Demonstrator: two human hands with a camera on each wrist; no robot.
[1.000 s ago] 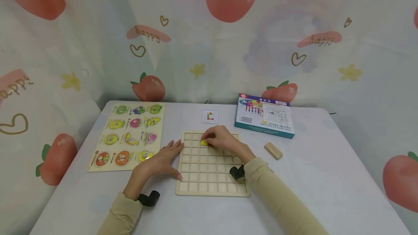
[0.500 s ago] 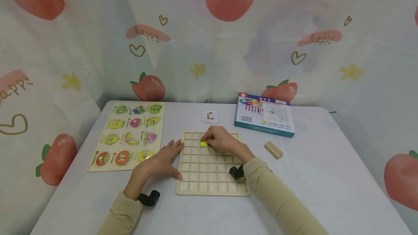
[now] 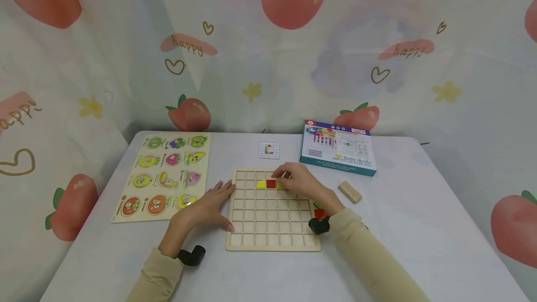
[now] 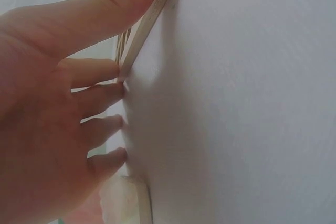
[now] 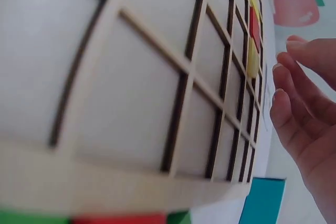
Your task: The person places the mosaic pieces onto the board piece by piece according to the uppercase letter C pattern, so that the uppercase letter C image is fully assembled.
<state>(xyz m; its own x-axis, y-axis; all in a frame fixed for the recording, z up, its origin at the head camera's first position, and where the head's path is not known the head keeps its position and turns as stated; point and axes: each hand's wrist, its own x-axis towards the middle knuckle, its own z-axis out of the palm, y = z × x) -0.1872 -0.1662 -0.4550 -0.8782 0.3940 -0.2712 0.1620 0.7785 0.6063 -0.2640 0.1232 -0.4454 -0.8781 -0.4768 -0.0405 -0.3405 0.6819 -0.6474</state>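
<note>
The left hand (image 3: 205, 209) is resting against the left edge of the gridded board (image 3: 272, 248), its grip apart — thumb and fingers spreading along the rim. The right hand (image 3: 299, 181) is hovering near the board's far edge, its grip loosely curled, slightly apart — just beside a yellow piece (image 5: 253, 65) that is sitting in one row with a red square (image 3: 271, 184) and another yellow piece (image 3: 261, 184). Near the table's (image 3: 440, 246) far edge, a patterned card (image 3: 269, 150) is lying.
</note>
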